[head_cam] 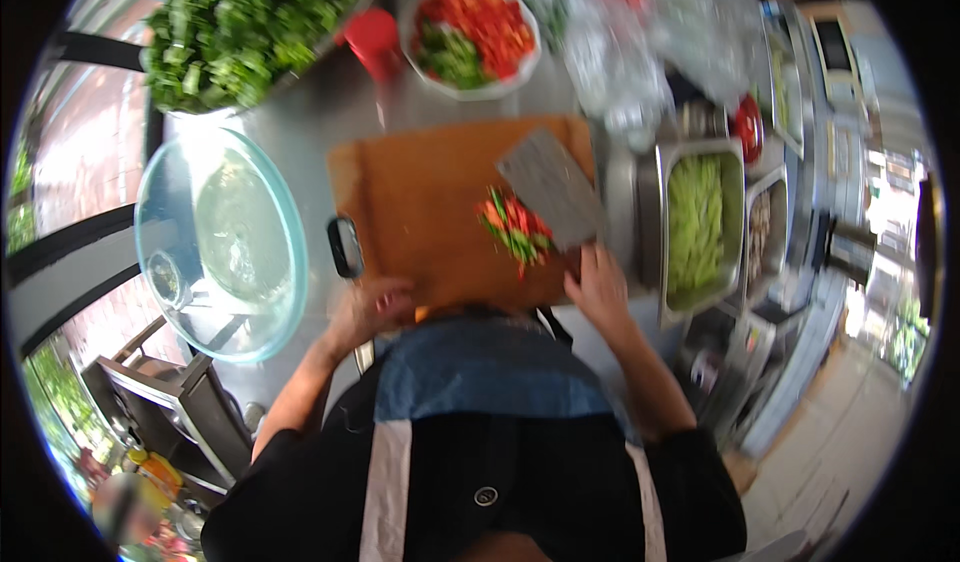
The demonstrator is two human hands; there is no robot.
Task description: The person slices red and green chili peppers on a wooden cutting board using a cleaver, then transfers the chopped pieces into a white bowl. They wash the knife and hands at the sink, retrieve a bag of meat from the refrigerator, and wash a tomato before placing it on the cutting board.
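Observation:
A cleaver lies with its broad blade slanting across the right side of an orange-brown cutting board. My right hand is closed around its dark handle at the board's lower right. Beside the blade sits a small pile of cut red and green peppers. My left hand is at the board's lower left edge, below its black-rimmed handle hole. Blur hides whether those fingers hold anything.
A large clear basin stands left of the board. Chopped greens and a white bowl of cut peppers are beyond it, with a red cup between. Plastic bags lie back right; a metal pan holds pale green strips.

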